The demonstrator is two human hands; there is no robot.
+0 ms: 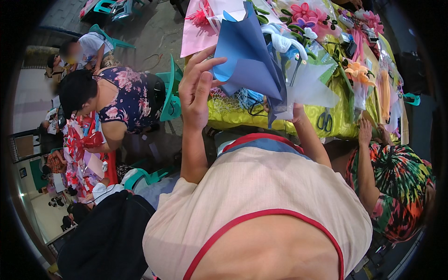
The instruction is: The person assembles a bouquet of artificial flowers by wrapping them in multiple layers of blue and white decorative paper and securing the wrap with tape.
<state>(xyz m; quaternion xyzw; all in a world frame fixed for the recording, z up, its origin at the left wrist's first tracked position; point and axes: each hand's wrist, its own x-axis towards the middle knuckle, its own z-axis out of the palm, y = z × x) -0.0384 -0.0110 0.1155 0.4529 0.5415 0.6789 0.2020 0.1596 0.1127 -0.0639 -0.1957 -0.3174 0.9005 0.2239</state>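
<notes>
A bouquet wrapped in blue paper is held up over the near side of the table, its wrap flaring toward the upper left. My left hand is at the paper's left edge, fingers apart and fingertips touching it; the thumb stands free. Low on the bouquet, my right hand grips its gathered base, with most of the fingers hidden behind the paper. White fuzzy-wire flowers show beside the wrap, and a translucent white sheet sticks out to its right.
Black-handled scissors lie on the yellow table cover. Pink flowers and an orange flower crowd the far and right sides. A co-worker in a colourful shirt has hands at the table's right edge. A green chair stands left.
</notes>
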